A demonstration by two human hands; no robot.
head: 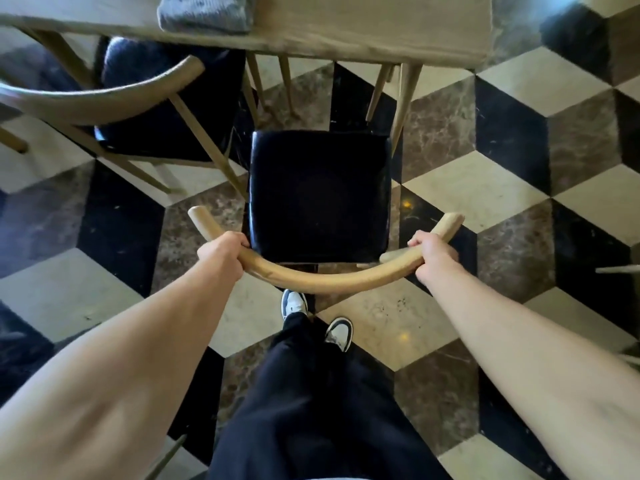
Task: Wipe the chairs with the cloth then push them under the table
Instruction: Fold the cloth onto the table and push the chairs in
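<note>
A wooden chair with a black padded seat (318,192) stands in front of me, its seat clear of the wooden table (363,32). Its curved backrest rail (322,277) runs across the middle of the view. My left hand (223,252) is closed around the rail's left part and my right hand (434,256) around its right part. A grey cloth (204,12) lies folded on the table's near edge, apart from both hands. A second chair (97,102) with a dark seat sits at the left, partly under the table.
The floor is a cube-pattern of black, brown and cream tiles (485,188). Table legs (405,98) stand just beyond the near chair's seat. My feet in dark-and-white shoes (294,303) are right behind the chair. Thin wooden legs of other furniture poke in at the right edge (616,270).
</note>
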